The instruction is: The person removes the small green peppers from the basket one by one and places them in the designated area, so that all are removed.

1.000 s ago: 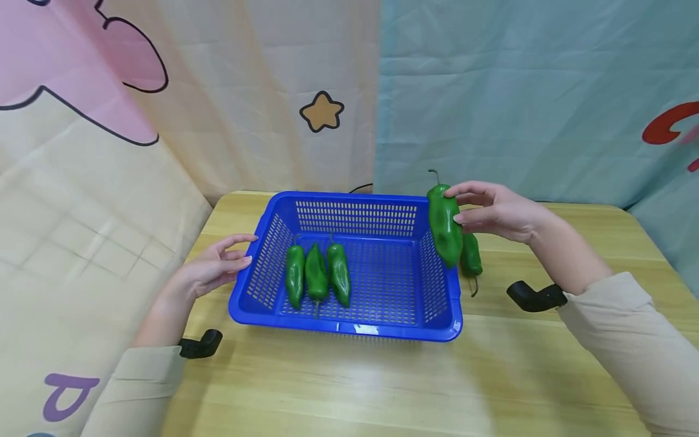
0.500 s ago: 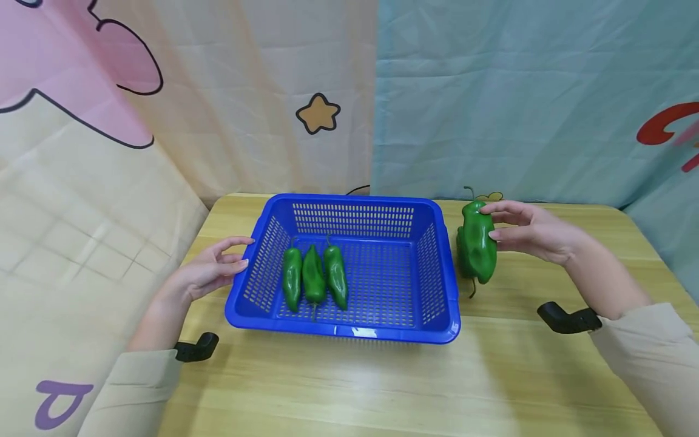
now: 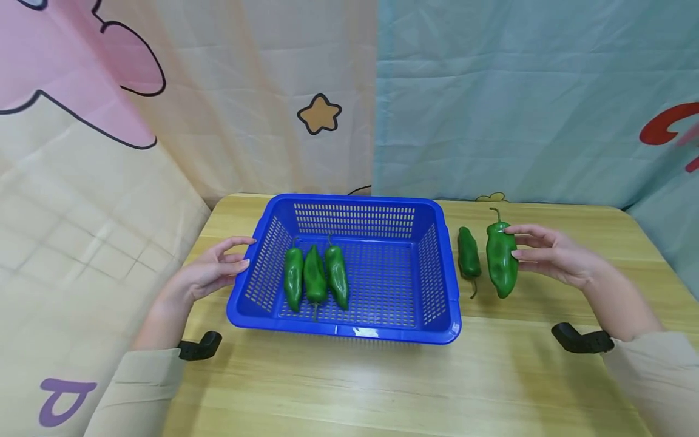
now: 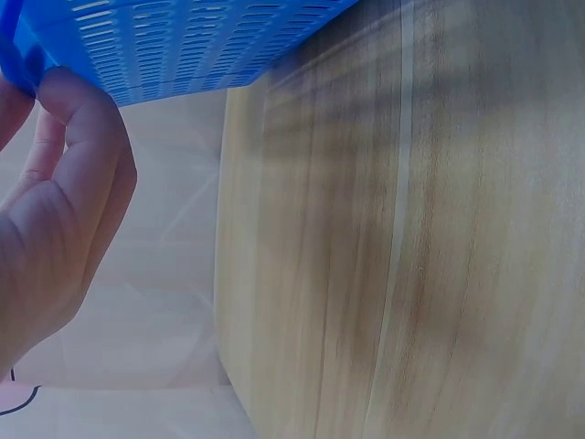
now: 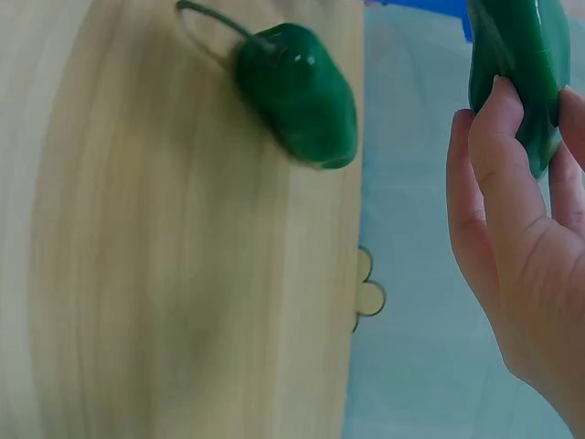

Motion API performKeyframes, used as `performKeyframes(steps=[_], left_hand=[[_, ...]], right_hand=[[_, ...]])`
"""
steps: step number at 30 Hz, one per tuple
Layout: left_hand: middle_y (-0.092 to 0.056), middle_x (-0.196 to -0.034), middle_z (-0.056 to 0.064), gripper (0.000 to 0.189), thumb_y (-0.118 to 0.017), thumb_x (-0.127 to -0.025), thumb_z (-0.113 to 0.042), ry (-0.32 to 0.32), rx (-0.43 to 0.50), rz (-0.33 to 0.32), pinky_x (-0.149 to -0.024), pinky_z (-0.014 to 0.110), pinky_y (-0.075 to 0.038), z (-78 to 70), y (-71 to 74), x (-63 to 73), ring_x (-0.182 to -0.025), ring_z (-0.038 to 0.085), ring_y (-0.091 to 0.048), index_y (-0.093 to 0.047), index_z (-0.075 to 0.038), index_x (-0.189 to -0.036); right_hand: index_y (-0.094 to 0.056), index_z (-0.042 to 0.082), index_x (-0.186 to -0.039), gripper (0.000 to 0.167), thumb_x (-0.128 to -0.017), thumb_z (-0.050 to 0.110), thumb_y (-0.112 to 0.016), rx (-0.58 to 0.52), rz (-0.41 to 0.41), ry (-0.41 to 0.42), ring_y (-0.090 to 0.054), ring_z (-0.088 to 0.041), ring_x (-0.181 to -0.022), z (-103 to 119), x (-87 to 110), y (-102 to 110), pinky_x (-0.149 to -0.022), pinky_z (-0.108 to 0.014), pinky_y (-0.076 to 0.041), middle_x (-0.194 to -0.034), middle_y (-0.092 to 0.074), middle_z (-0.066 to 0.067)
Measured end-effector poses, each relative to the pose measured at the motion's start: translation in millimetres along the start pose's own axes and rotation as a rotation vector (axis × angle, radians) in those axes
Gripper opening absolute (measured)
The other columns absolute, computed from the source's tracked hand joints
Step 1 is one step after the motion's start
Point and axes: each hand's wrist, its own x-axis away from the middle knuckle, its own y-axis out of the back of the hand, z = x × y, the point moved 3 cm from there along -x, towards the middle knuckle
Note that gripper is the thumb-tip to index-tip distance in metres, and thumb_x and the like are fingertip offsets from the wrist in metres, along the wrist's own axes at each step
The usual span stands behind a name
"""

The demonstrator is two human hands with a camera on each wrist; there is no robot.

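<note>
My left hand (image 3: 210, 270) pinches the left rim of a blue plastic basket (image 3: 338, 331) with slotted walls; the left wrist view shows thumb and fingers at that rim. Three green peppers lie side by side in the basket's left half: a left one (image 3: 293, 279), a middle one (image 3: 315, 276) with its stem toward me, and a right one (image 3: 337, 279). To the right of the basket, my right hand (image 3: 557, 258) pinches a larger green pepper (image 3: 500, 261) by its right side, stem pointing away. Between it and the basket lies another green pepper (image 3: 468, 252), stem toward me.
Everything stands on a light wooden table (image 3: 382, 388). Printed cloth curtains (image 3: 491, 121) hang behind its far edge, and pale cloth (image 3: 82, 212) hangs along the left side. A black device (image 3: 581, 338) sits on each wrist.
My right hand has carried the pepper from over the basket's right rim rightward, past the pepper on the table, and lower. The left hand stays at the rim.
</note>
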Motion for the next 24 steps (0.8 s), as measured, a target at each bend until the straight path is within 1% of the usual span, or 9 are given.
performKeyframes(steps=[5,12,18,24], left_hand=[[-0.066,-0.096,0.006,0.034,-0.052,-0.093,0.001,-0.007,0.009,0.004,-0.074,0.031,-0.056,0.3,0.3,0.9,-0.084,0.019,-0.066,-0.046,-0.020,-0.119],[-0.066,-0.096,0.007,0.034,-0.052,-0.093,0.002,-0.006,0.016,0.018,-0.074,0.031,-0.056,-0.4,-0.4,-1.0,-0.083,0.019,-0.066,-0.047,-0.020,-0.119],[-0.065,-0.096,0.007,0.035,-0.052,-0.093,0.003,-0.002,-0.020,0.001,-0.075,0.031,-0.055,0.3,1.6,-3.1,-0.084,0.019,-0.066,-0.046,-0.019,-0.120],[-0.066,-0.096,0.007,0.035,-0.051,-0.093,0.004,-0.004,-0.002,-0.003,-0.075,0.031,-0.055,1.3,3.5,-1.4,-0.085,0.019,-0.066,-0.047,-0.019,-0.119]], right_hand=[[-0.058,0.013,-0.121,0.044,-0.091,-0.016,-0.041,-0.036,0.010,-0.002,-0.062,-0.021,-0.098,-10.2,6.5,9.5,-0.082,-0.033,-0.053,-0.113,-0.059,-0.005],[-0.059,0.014,-0.120,0.044,-0.091,-0.015,-0.042,-0.039,0.006,-0.001,-0.063,-0.019,-0.098,-21.9,12.4,19.4,-0.082,-0.032,-0.053,-0.112,-0.060,-0.004],[-0.060,0.016,-0.119,0.045,-0.092,-0.015,-0.042,-0.077,0.003,-0.028,-0.063,-0.019,-0.097,-34.7,11.5,27.6,-0.082,-0.032,-0.053,-0.111,-0.061,-0.003],[-0.061,0.017,-0.118,0.046,-0.092,-0.015,-0.040,-0.122,0.011,-0.050,-0.063,-0.019,-0.097,-48.7,5.6,34.3,-0.080,-0.032,-0.054,-0.110,-0.062,-0.004]])
